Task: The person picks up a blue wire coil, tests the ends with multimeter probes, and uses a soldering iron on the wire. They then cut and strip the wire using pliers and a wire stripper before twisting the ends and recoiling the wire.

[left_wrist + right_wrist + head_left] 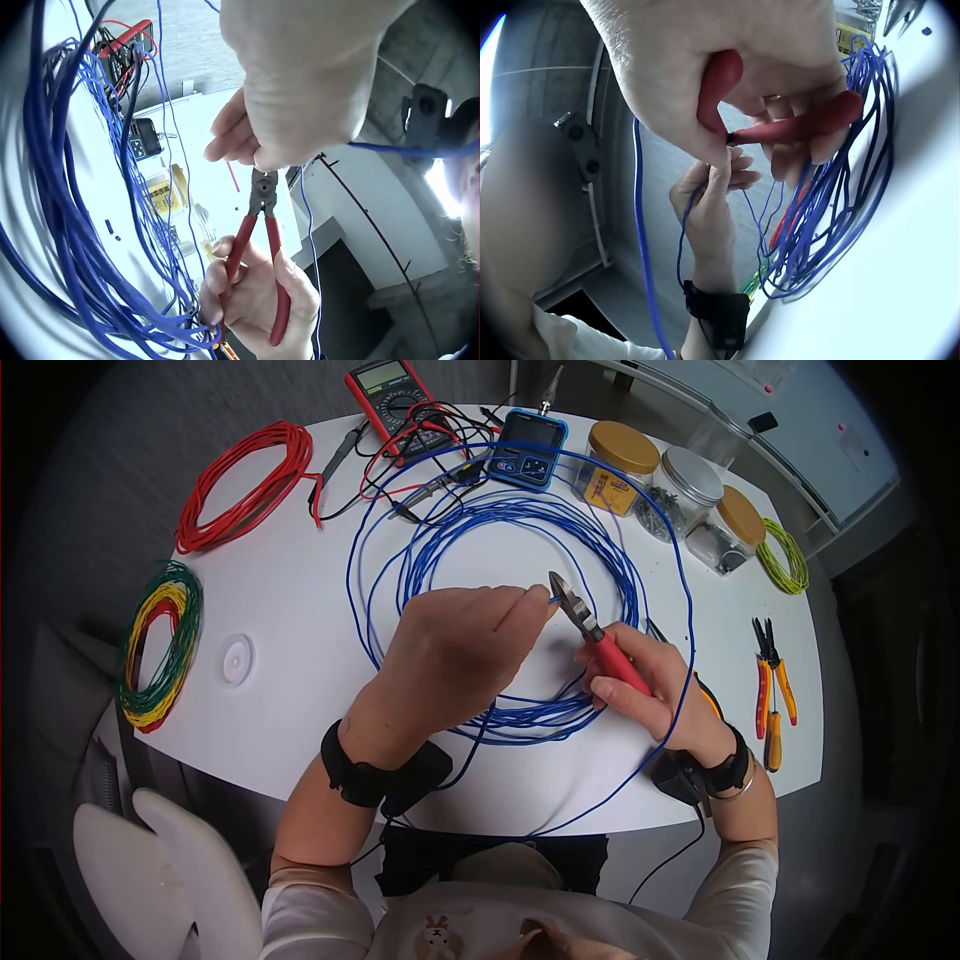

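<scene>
Above a large coil of blue wire (600, 545), the left hand (468, 650) pinches a blue wire's end between thumb and fingers. The right hand (650, 685) grips red-handled cutters (618, 663), whose metal head touches or nearly touches the pinched wire end. In the left wrist view the cutters (262, 195) have their handles spread in the right hand (259, 300), just below the fingers of the left hand (300, 97). The right wrist view shows the right hand (735, 75) round both handles, with the left hand (709, 217) beyond; the cutter tips are hidden there.
A red wire coil (240, 490), multicoloured wires (160, 645) and a white spool (236, 660) lie left. At the back are a multimeter (400, 405), a blue-framed device (528, 450) and lidded jars (683, 490). Tools (770, 690) and a yellow-green coil (783, 557) lie right.
</scene>
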Tool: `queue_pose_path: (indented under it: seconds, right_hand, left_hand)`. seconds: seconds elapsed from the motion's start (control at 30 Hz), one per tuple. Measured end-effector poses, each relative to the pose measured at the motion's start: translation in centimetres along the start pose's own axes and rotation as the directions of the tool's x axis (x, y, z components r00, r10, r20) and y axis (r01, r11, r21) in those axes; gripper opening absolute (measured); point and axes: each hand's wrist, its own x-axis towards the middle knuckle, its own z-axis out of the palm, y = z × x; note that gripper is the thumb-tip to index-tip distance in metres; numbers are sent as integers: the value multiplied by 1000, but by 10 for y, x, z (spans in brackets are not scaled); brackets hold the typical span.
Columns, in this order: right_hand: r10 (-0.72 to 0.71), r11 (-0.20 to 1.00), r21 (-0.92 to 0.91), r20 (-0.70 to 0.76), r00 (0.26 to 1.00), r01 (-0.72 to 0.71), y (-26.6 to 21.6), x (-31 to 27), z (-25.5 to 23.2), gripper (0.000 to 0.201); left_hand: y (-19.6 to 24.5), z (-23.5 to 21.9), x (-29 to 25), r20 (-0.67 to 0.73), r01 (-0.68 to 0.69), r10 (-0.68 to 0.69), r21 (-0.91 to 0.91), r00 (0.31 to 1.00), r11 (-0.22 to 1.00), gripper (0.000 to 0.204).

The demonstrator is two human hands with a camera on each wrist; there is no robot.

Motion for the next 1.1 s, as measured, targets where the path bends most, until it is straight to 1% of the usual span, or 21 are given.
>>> queue_pose_path:
  seconds: [0.3,0.4,0.5,0.6,0.7,0.77,0.83,0.93,1.0,1.03,1.1]
  right_hand:
    - [11,999,33,7,1000,-11,-4,1,0,33]
    - [11,998,63,-4,1000,-11,-2,1,1,32]
    - [16,995,94,-24,1000,-14,-2,1,1,32]
    - [48,985,168,-58,997,-38,-3,1,2,33]
    - [86,965,254,-69,994,-66,-3,1,2,35]
    - [78,958,281,-74,994,-54,-2,2,1,36]
    - [51,959,283,-88,995,-24,0,2,2,36]
    - [39,999,36,-142,989,-34,-8,1,-2,36]
    - [104,955,286,-77,992,-78,-5,2,0,37]
    - [129,910,403,-38,991,-102,-4,2,1,37]
    - [103,875,479,-34,994,-74,-3,3,4,38]
  left_hand:
    - [0,0,-1,-23,-3,3,-13,1000,1000,17]
    - [0,1,0,-19,4,-4,4,1000,1000,14]
    - [2,-1,2,3,89,-89,-101,996,991,7]
    - [1,4,1,26,258,-267,-364,963,895,9]
    - [4,0,4,135,388,-369,-463,920,797,14]
    - [5,0,5,113,391,-387,-485,915,782,13]
    - [4,1,4,112,403,-408,-518,906,754,13]
    - [3,1,5,157,443,-438,-570,885,692,14]
    - [4,-1,5,205,483,-460,-596,864,642,16]
    - [4,-2,6,242,508,-475,-634,846,583,16]
    - [4,-5,7,316,552,-494,-695,810,460,17]
